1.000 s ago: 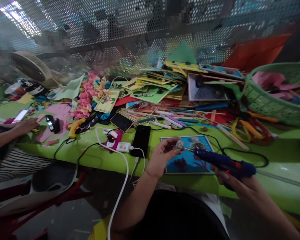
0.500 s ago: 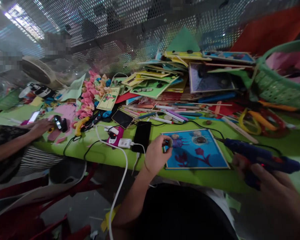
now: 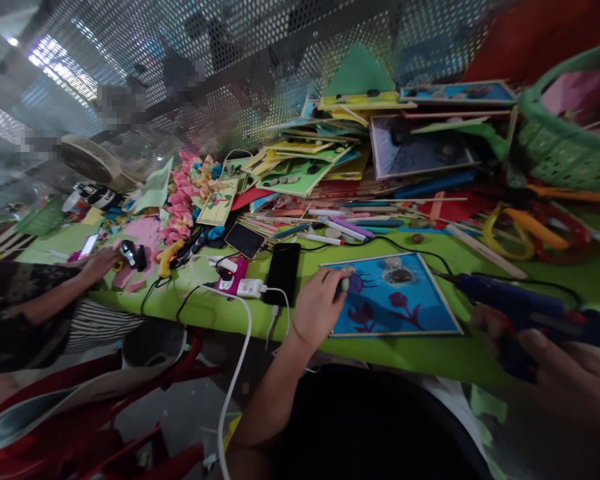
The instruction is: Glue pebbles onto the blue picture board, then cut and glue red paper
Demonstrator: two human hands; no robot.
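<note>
A blue picture card (image 3: pixel 380 313) with a pale border lies flat on the green table, bearing dark red flower shapes, a purple figure and a dark stone (image 3: pixel 400 275) inside a pale ring. My left hand (image 3: pixel 317 308) is closed over the card's left side, with a small dark pebble (image 3: pixel 342 285) between thumb and fingers, close to the purple figure. To the right of the card, my right hand (image 3: pixel 540 353) grips a dark blue hot glue gun (image 3: pixel 515 303) by its handle. Its nozzle points left toward the card's right edge.
Left of the card lie a black phone (image 3: pixel 283 270) and a pink power strip (image 3: pixel 230 275) with white cables. Pens, sticks and stacked cards (image 3: pixel 305 167) fill the back. Scissors (image 3: pixel 535 233) and a green basket (image 3: pixel 570 147) stand right. Another person's hand (image 3: pixel 100 263) works at far left.
My left hand has lowered the pebble slightly and turned, so its back shows more. The glue gun stays beside the card. The whole view has shifted a little.
</note>
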